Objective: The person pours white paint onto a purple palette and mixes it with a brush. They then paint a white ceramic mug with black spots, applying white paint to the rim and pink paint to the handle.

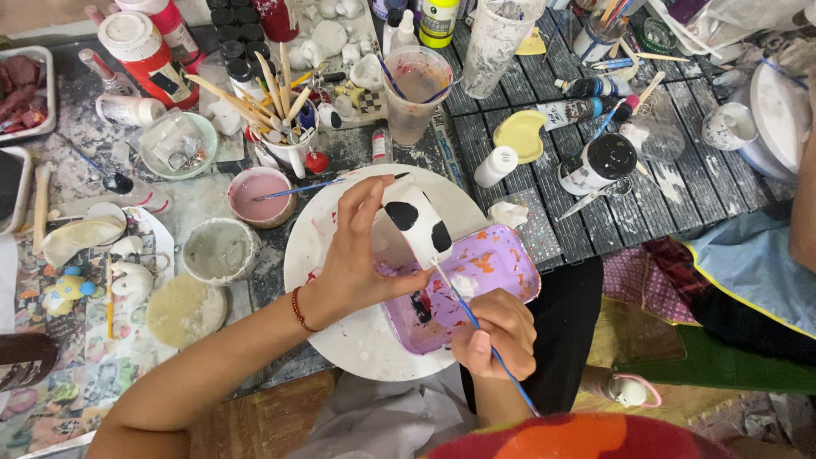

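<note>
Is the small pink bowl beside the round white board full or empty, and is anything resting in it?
Partly full: the pink bowl holds pale pink liquid, and a blue brush lies across its rim.

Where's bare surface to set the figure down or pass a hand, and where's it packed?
Free: the white round board near the left hand, beside the purple tray; the slatted mat right of the black-capped bottle. Crowded: the far edge around the brush cup, the rinse cup and paint bottles. The right hand holds a blue brush over the tray.
</note>
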